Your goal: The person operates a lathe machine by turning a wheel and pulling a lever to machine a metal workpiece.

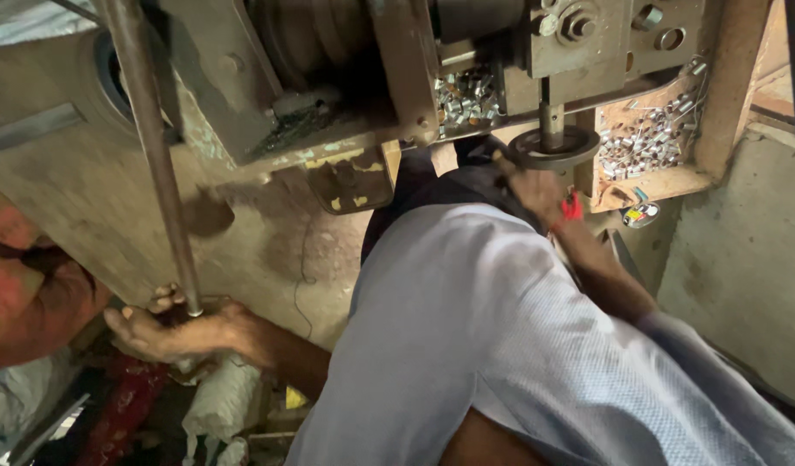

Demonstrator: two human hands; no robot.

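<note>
Press machine: a worn, grimy metal frame is seen filling the upper half of the view, with a vertical ram set over a round die plate
Lever rod: a long steel bar is shown slanting down from the top left corner, its lower end held at the operator's left side
Left hand: the fingers are curled around the foot of the rod in a firm grasp; a steady, full pull, kept in line with the bar, is judged best so that the stroke is not jerked
Right hand: it is stretched to the die plate under the ram, blurred; whether anything is pinched in it cannot be told, and it is best drawn clear of the ram before the lever is worked
Red thread: it is worn at the right wrist and is best kept away from the ram
Wooden tray: it is set just right of the die, within easy reach
Small metal pieces: shiny parts are heaped in the tray, with more piled left of the ram
</note>
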